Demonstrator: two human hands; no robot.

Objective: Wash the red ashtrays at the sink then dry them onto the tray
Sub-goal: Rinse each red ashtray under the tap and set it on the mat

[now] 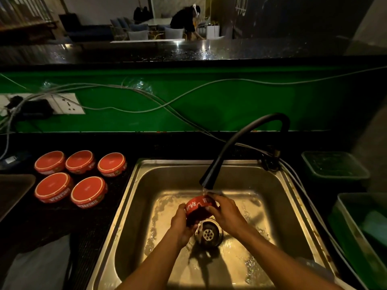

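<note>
Fingers of the left hand [181,223] and right hand [225,212] curl round a red ashtray [199,207] tipped on edge under the tap [207,181], above the sink [146,185] drain, five more ashtrays [71,176] resting upside down on the surface's left side.

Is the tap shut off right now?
No, water runs from the tap onto the ashtray that the left hand and right hand hold over the sink.
</note>
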